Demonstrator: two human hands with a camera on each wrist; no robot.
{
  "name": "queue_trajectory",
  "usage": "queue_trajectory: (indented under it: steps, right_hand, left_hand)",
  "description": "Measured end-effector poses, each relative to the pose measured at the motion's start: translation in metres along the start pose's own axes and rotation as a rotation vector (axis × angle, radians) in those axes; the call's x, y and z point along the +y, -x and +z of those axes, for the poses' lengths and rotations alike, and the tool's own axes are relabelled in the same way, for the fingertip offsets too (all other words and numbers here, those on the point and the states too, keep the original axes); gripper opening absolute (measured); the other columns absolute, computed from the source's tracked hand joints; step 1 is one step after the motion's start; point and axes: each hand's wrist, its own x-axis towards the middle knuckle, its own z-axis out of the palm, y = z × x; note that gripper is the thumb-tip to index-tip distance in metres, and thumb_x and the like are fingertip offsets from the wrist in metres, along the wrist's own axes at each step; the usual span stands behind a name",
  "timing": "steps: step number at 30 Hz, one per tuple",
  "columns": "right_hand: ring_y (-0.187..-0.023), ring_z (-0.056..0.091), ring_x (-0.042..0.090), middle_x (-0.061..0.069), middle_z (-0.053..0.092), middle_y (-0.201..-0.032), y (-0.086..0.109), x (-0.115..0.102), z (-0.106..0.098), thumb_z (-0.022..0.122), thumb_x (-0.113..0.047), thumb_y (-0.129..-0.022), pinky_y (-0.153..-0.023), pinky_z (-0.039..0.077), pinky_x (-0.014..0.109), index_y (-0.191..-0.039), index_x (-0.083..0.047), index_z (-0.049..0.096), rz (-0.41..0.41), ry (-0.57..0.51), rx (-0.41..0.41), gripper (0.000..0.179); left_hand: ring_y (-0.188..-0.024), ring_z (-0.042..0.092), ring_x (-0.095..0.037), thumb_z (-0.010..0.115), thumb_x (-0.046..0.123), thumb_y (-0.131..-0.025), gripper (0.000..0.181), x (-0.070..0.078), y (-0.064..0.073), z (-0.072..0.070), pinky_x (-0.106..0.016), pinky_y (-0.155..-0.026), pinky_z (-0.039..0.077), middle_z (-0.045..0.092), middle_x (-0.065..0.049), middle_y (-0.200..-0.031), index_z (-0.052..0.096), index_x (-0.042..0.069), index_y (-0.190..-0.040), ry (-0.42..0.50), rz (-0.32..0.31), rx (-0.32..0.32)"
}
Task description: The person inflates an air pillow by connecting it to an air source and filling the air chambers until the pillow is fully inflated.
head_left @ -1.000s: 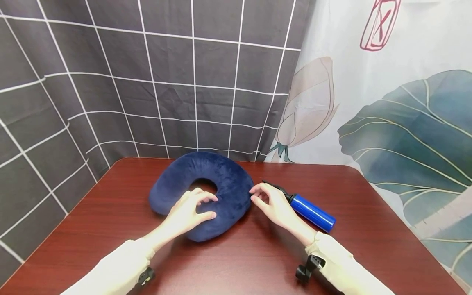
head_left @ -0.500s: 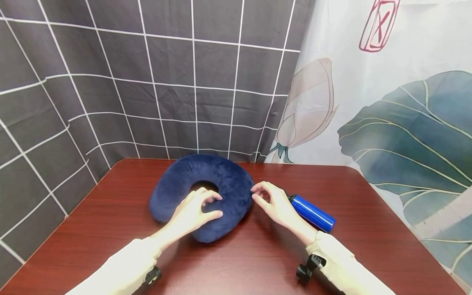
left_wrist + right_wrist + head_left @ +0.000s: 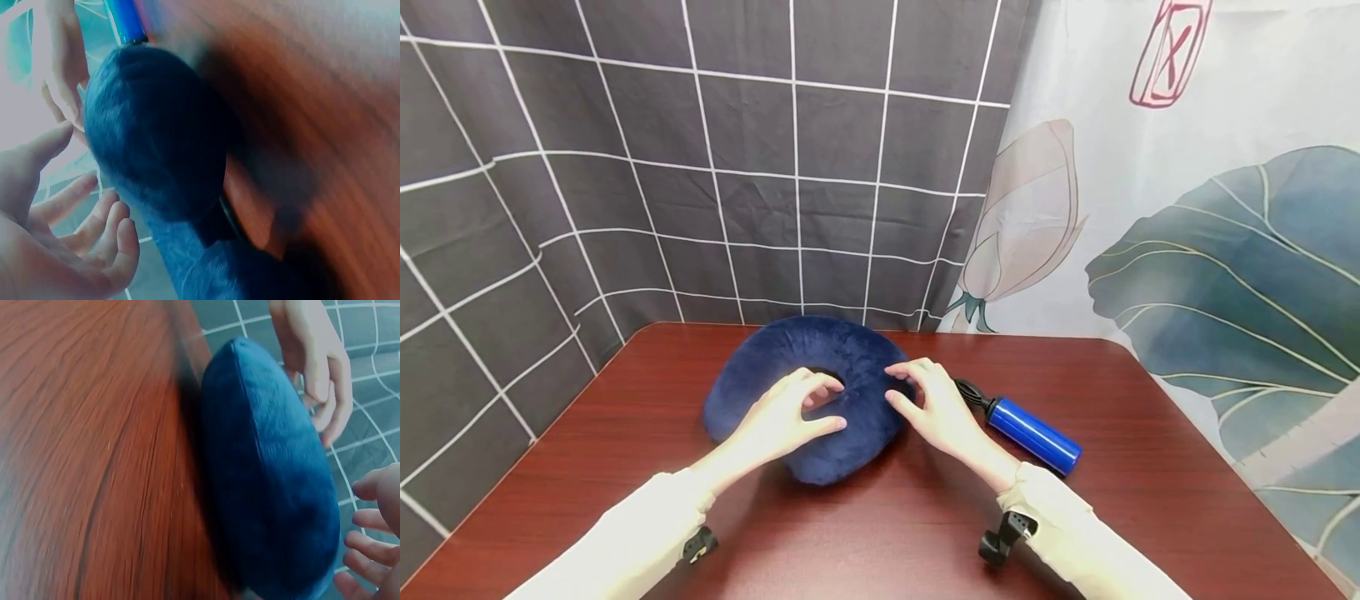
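A plush navy neck pillow (image 3: 857, 346) lies on the table, its central hole partly hidden by my left hand (image 3: 786, 417). That hand hovers over the near side, thumb and fingers spread and loosely bent, gripping nothing. My right hand (image 3: 936, 408) is over the pillow's right side, also loosely bent with a gap between thumb and fingers. Whether its fingertips touch the fabric I cannot tell. In the right wrist view the pillow (image 3: 269, 469) shows a seam along its rounded side, with the right hand's fingers (image 3: 369, 547) beside it.
Right of the pillow lies a blue cylinder (image 3: 1033, 435) with a black end and a black coiled hose or cord (image 3: 970, 392), resembling a hand pump. The reddish-brown table (image 3: 865, 542) meets a grey gridded curtain (image 3: 737, 200) and a lotus-printed cloth (image 3: 1150, 208) behind.
My right hand has moved left from the pillow's edge to over its right side, uncovering more of the black coil. The left hand has shifted slightly left. The pillow has barely moved.
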Motion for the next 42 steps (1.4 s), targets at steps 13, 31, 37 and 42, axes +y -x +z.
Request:
queue_trajectory:
  steps: [13,31,37,42]
  right_hand:
    - [-0.128,0.054,0.027,0.003,0.060,-0.137,0.001,-0.009,0.020,0.073,-0.042,-0.086,-0.100,0.049,0.047,-0.128,-0.023,0.067,0.026,0.169,-0.007,0.046]
    - [-0.136,0.051,0.025,0.001,0.055,-0.147,-0.029,0.043,-0.010,0.072,-0.039,-0.088,-0.105,0.044,0.047,-0.134,-0.026,0.062,-0.068,0.050,-0.265,0.049]
    - [-0.138,0.048,0.026,0.003,0.055,-0.147,-0.032,0.053,-0.010,0.073,-0.035,-0.088,-0.113,0.037,0.048,-0.131,-0.024,0.064,-0.094,-0.003,-0.279,0.046]
    - [-0.137,0.048,0.026,0.004,0.055,-0.146,-0.023,0.048,-0.004,0.074,-0.034,-0.087,-0.109,0.041,0.047,-0.132,-0.023,0.064,-0.108,0.010,-0.214,0.047]
  left_hand:
    - [-0.092,0.060,-0.023,0.079,0.027,-0.082,0.042,-0.031,-0.013,-0.032,-0.041,-0.085,0.049,0.066,-0.010,-0.102,0.065,0.013,-0.120,-0.033,0.015,0.032]
    - [-0.093,0.062,-0.022,0.078,0.025,-0.082,0.041,-0.035,-0.011,-0.041,-0.043,-0.085,0.049,0.067,-0.007,-0.105,0.065,0.016,-0.120,-0.064,0.002,0.020]
    - [-0.093,0.062,-0.022,0.078,0.024,-0.083,0.040,-0.036,-0.013,-0.041,-0.044,-0.086,0.049,0.067,-0.008,-0.106,0.065,0.017,-0.120,-0.062,0.017,0.025]
    - [-0.094,0.063,-0.024,0.078,0.024,-0.083,0.040,-0.037,-0.013,-0.042,-0.045,-0.086,0.049,0.067,-0.010,-0.106,0.065,0.015,-0.120,-0.056,0.018,0.026]
